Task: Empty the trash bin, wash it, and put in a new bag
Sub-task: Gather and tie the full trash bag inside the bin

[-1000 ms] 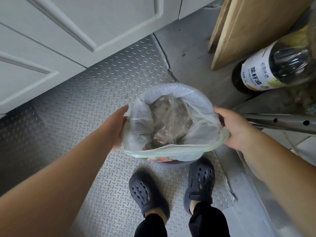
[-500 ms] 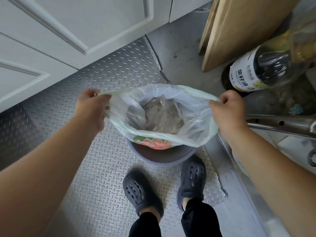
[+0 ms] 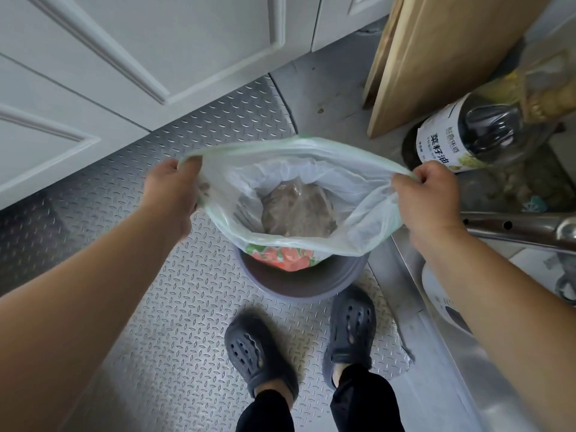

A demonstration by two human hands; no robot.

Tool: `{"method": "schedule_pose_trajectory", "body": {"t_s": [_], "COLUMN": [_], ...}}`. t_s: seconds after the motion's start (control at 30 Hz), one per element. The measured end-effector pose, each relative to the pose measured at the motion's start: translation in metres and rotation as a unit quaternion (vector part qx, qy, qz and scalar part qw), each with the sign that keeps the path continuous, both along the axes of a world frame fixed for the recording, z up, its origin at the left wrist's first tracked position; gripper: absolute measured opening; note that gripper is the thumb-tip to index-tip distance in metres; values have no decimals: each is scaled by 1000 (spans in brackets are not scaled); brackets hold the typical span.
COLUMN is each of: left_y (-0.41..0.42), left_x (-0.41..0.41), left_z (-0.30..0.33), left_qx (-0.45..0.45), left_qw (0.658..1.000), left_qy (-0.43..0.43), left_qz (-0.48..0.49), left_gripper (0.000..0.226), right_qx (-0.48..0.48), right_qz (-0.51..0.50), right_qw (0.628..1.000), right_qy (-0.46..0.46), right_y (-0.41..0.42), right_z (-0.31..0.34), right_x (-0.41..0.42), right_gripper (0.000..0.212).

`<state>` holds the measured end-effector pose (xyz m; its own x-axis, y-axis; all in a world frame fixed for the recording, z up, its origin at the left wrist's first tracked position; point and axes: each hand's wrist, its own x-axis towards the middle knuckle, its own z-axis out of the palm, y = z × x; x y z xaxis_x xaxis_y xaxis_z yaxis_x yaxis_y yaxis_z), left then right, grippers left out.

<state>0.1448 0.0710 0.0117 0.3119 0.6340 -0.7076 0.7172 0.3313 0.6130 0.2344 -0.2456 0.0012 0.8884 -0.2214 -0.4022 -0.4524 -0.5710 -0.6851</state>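
Note:
A pale translucent trash bag (image 3: 352, 194) is stretched wide open between both hands and hangs partly lifted out of the grey round trash bin (image 3: 299, 283) on the floor. My left hand (image 3: 173, 191) grips the bag's left rim. My right hand (image 3: 425, 198) grips its right rim. Brownish waste in clear plastic (image 3: 299, 213) lies inside the bag, and a red and green printed wrapper (image 3: 280, 257) shows through its lower front.
White cabinet doors (image 3: 140, 51) stand at the back left above a metal tread-plate floor (image 3: 162, 307). A wooden board (image 3: 436, 51) and a dark oil bottle (image 3: 461, 138) are at the right. A metal pipe (image 3: 514, 227) runs behind my right arm. My feet in dark clogs (image 3: 258, 357) stand just before the bin.
Both hands have taken the bag's rim off the bin, pulled it wider apart and raised it. The grey bin's rim now shows below the bag.

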Motion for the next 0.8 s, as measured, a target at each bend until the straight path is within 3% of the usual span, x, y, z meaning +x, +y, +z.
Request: {"method": "schedule_pose_trajectory", "body": {"t_s": [0.13, 0.3, 0.4, 0.47, 0.53, 0.57, 0.63, 0.7, 0.73, 0.8], "left_y": [4, 17, 33, 39, 33, 25, 9, -1, -2, -2], "left_x": [-8, -48, -69, -84, -98, -104, -112, -109, -105, -97], "left_z": [3, -4, -6, -10, -24, -30, -44, -51, -50, -48], "left_qx": [-14, -16, -170, -249, -234, -197, -137, -153, -173, -200], "left_qw": [1000, 999, 983, 955, 967, 977, 957, 926, 917, 893], "left_qy": [-16, 42, -29, -70, 14, 85, 176, 165, 142, 88], "left_qz": [17, 10, 71, 142, 104, 17, -186, -304, -331, -393], "left_gripper": [15, 13, 29, 38, 32, 26, 26, 51, 61, 75], "right_qx": [-31, -119, 46, 209, 263, 211, 28, -75, -68, -13], "right_qz": [33, 109, 31, -67, -188, -182, 18, 242, 321, 423], "right_qw": [999, 986, 994, 965, 929, 941, 970, 935, 918, 892], "right_qy": [-5, 38, 100, 142, 178, 195, 240, 247, 223, 160], "right_y": [-10, -36, -46, -60, -74, -80, -89, -85, -82, -72], "right_z": [4, 6, 10, 9, 0, -8, -24, -35, -36, -35], "right_x": [-13, -55, -69, -81, -101, -112, -128, -126, -119, -97], "right_gripper": [33, 32, 32, 37, 30, 19, 17, 56, 72, 81]}}
